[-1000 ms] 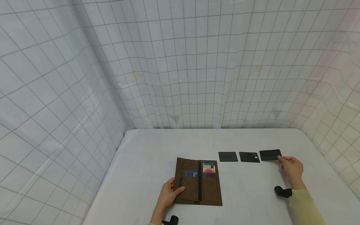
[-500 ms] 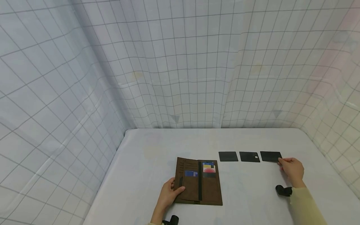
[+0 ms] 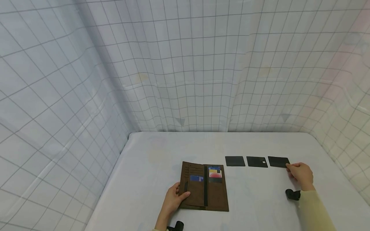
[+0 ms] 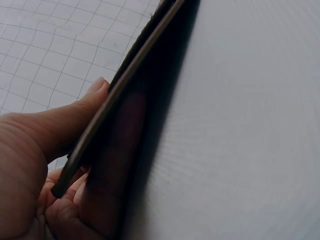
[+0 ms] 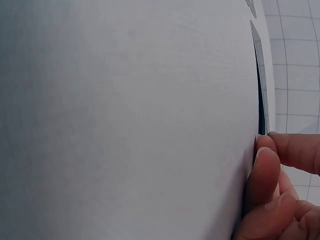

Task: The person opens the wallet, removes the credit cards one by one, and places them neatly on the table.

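A brown long wallet (image 3: 216,197) lies opened out, with a blue card (image 3: 196,178) in its left half and several cards (image 3: 215,173) in its right-half slots. My left hand (image 3: 172,199) grips the wallet's left edge, thumb on top and fingers underneath; the left wrist view shows the edge between them. Over on the right, my right hand (image 3: 302,175) pinches the lower right corner of a black card (image 3: 277,161). In the right wrist view this card appears as a thin, nearly edge-on strip running up from the fingertips.
Left of the pinched card, a black card with a small pale square (image 3: 256,161) and a plain black card (image 3: 235,161) lie in the same row. White cloth covers the table (image 3: 150,179). Grid-patterned curtains (image 3: 185,80) hang behind and at both sides.
The rightmost black card has turned slightly clockwise, its right end coming down nearer to the row's line. My right hand moved slightly down and right with it. My left hand and the wallet stayed put.
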{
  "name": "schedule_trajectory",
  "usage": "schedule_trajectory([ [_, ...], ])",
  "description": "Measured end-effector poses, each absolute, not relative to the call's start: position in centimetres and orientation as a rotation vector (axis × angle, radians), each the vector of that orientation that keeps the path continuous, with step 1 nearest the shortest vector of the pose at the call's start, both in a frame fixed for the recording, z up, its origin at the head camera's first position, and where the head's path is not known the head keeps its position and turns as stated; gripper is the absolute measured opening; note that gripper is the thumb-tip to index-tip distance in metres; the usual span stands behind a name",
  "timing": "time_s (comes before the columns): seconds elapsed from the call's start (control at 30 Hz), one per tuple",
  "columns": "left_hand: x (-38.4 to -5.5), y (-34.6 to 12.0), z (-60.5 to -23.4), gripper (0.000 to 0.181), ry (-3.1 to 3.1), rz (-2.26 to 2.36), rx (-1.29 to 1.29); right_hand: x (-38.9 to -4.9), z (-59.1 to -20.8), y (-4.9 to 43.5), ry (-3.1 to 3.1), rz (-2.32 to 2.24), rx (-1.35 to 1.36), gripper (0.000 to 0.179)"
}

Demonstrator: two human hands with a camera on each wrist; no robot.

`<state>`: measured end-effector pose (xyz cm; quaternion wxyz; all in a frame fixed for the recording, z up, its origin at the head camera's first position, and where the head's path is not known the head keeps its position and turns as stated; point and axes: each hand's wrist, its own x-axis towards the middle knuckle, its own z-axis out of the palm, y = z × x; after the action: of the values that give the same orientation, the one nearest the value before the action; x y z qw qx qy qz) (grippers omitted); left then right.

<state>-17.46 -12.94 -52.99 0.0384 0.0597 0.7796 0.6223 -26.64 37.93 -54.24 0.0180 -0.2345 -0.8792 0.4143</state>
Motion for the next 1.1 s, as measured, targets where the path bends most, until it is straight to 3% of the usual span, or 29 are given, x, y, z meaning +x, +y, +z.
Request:
schedule_trajectory([
  [1.1,-17.29,-12.91,-52.92,0.05,2.421,1.895,0.206,-26.99,-54.14,38.67,-2.772,1.391,-0.678,0.025],
])
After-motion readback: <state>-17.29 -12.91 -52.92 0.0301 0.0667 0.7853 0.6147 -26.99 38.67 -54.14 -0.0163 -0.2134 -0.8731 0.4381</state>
